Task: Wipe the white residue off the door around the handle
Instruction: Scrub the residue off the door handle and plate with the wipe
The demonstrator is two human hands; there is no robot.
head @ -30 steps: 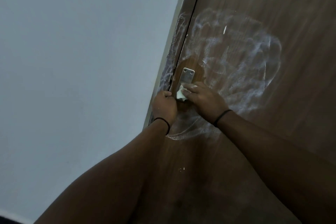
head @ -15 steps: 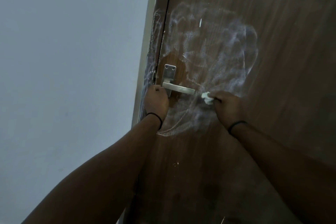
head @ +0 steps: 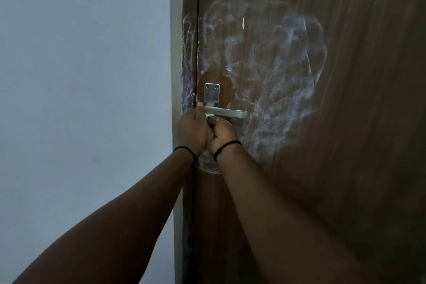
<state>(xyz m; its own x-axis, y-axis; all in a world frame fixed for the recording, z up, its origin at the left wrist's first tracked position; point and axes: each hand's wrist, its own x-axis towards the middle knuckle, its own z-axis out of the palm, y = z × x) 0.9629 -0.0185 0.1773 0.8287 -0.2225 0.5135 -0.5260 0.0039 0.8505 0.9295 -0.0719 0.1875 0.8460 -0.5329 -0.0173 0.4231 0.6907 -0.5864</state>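
Pinched in the curled fingers of the right hand (head: 220,135) is a small wad of cloth (head: 210,117), only a pale greenish scrap of it showing, pressed in just under the handle (head: 224,112) near its root. The left hand (head: 192,130) is curled at the door's edge at 9 o'clock of the plate (head: 211,94), thumb up beside the lever; whether anything is actually gripped cannot be told, as the fingers are hidden. The two hands are touching.

Residue (head: 276,80) is spread wide over the door (head: 357,168), from 12 round to 4 o'clock of the handle, with a streak on the frame (head: 187,71) at 10 o'clock. One bare brown patch is seen just above the plate, so most is judged left to do.

Firm, overlapping strokes are called for, worked outward from the cleared patch, the cloth refolded once loaded. The tight spot under the lever is best done with short rubs.

Both forearms are stretched forward and up, wrists close together, a dark band on each.
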